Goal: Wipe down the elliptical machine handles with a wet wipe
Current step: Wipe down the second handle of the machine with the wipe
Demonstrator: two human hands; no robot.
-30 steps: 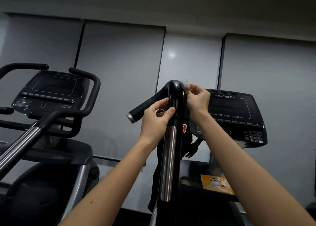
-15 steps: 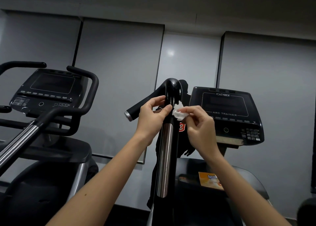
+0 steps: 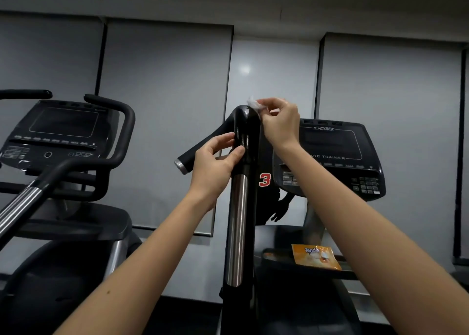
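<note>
So the wipe (image 3: pixel 253 104) is being pinched by the right hand (image 3: pixel 279 124) right at the handle (image 3: pixel 247 131) top, while the handle is being gripped a bit lower by the left hand (image 3: pixel 215 162).

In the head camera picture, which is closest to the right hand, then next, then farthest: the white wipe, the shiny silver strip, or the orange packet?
1. white wipe: pinched by the right hand, atop the handle.
2. silver strip: lower down, on the handle's post.
3. orange packet: lowest, lying on the machine, to the right.
</note>
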